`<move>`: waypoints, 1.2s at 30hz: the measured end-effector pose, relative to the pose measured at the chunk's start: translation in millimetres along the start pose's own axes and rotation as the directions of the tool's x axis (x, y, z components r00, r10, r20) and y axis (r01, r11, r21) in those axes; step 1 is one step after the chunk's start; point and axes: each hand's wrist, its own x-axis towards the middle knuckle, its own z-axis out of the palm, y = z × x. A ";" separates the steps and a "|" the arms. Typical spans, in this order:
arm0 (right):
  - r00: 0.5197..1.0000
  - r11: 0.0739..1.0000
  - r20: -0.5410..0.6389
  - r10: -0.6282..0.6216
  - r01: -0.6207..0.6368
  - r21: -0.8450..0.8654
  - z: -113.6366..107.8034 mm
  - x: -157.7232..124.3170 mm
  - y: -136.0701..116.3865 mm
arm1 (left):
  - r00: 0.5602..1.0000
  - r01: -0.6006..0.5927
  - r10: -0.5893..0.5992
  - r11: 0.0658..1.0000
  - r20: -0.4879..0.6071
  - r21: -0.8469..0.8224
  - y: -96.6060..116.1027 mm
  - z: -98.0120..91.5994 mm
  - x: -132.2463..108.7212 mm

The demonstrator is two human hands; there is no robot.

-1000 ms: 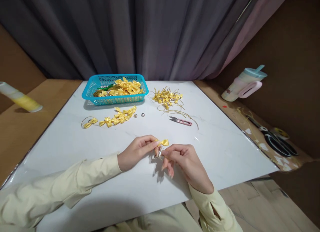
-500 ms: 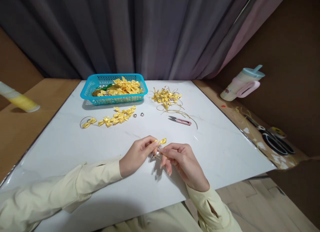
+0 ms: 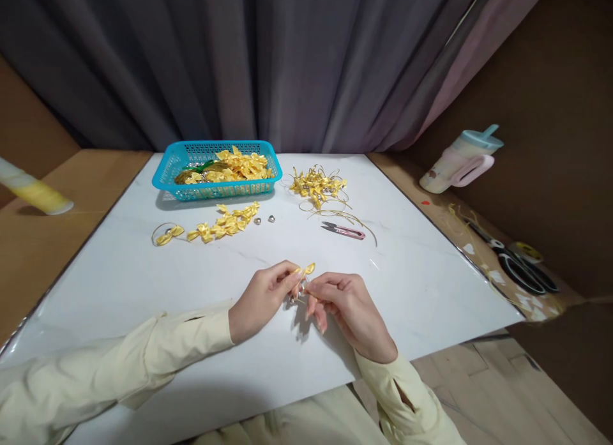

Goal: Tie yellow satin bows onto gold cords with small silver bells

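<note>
My left hand (image 3: 265,298) pinches a small yellow ribbon bow (image 3: 310,268) between thumb and forefinger, above the white tabletop. Close against it, my right hand (image 3: 349,312) has its thumb and forefinger pressed together on a thin cord (image 3: 307,280) by the bow, its other fingers curled loosely below. A small silver bell (image 3: 292,299) hangs under my left fingertips. Just how the cord runs through bow and bell is too small to make out. Beyond my hands lie a row of yellow bows (image 3: 228,223) and two loose silver bells (image 3: 271,219).
A blue basket (image 3: 165,188) of bows stands at the back left. Behind my hands are a pile of corded bows (image 3: 318,186) and pink thread snips (image 3: 343,230). Black scissors (image 3: 521,271) and a tumbler (image 3: 453,164) sit to the right, a yellow ribbon spool (image 3: 41,196) to the left.
The view has shifted slightly. Both hands keep their places and grips, with the right fingertips a touch closer to the bow, which has tilted a little.
</note>
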 end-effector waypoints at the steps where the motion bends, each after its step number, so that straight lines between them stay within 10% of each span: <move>1: 1.000 1.000 0.000 -0.001 0.001 -0.003 -0.2 0.0 0.0 | 1.000 0.003 -0.003 1.000 0.002 0.005 0.0 -0.1 -0.5; 36: 0.946 0.930 -0.130 -0.296 0.254 -0.267 1.1 0.5 11.0 | 0.999 -0.032 0.032 0.999 -0.020 0.014 1.8 0.8 -2.6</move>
